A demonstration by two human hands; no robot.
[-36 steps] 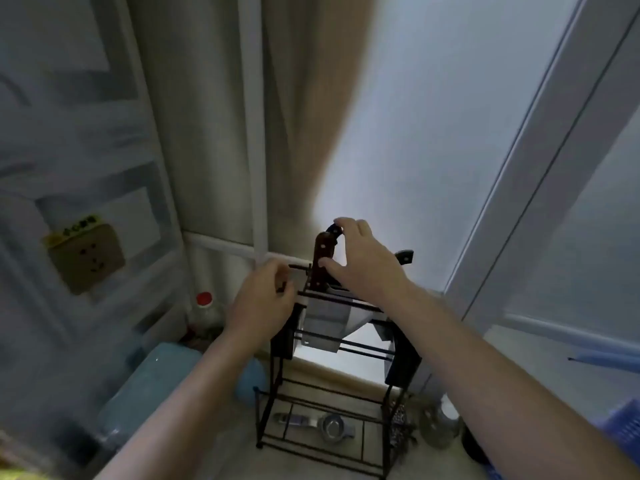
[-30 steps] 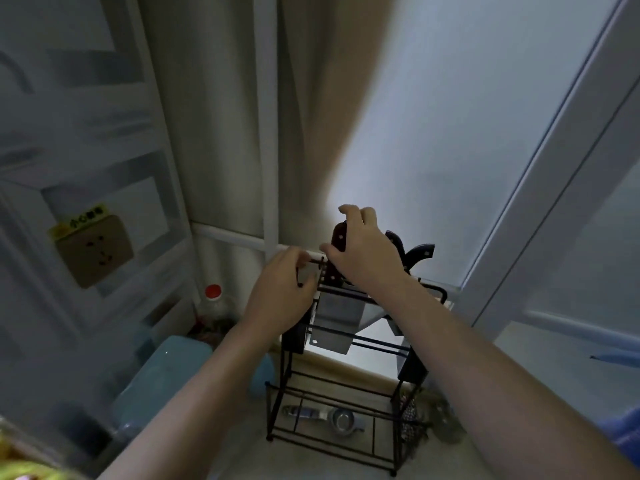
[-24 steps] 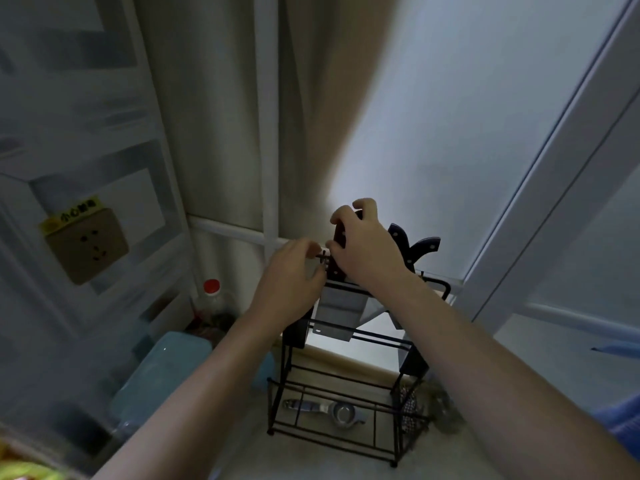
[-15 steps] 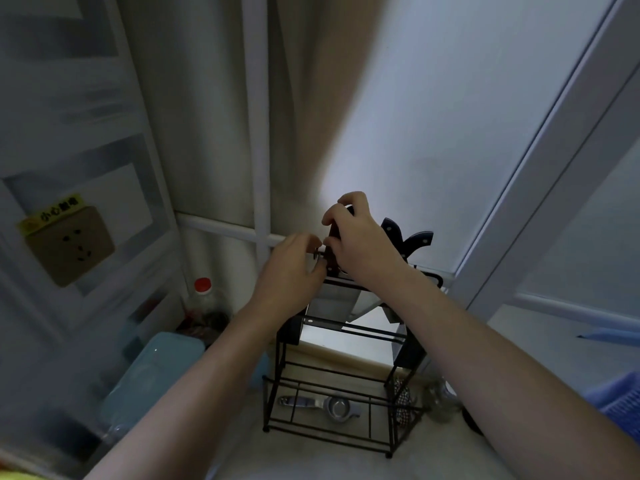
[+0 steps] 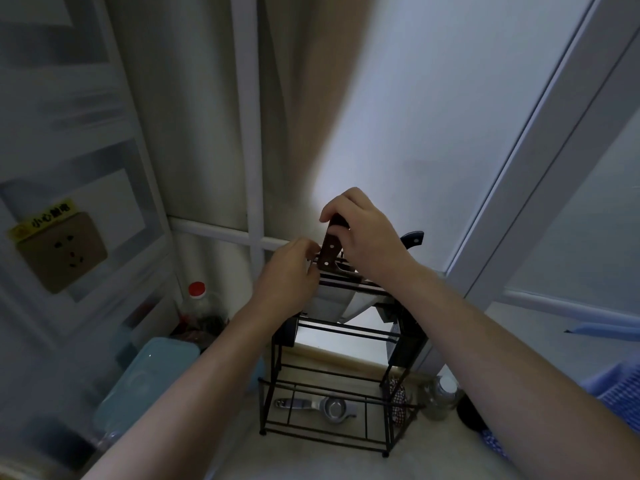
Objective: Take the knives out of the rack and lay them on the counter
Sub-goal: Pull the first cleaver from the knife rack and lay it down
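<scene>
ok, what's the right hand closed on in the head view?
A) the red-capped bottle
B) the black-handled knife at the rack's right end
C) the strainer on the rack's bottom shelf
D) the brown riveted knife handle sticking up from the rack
D: the right hand has its fingers wrapped around the top of the brown riveted knife handle, which stands in the rack; the left hand rests at the rack's top rail.
</scene>
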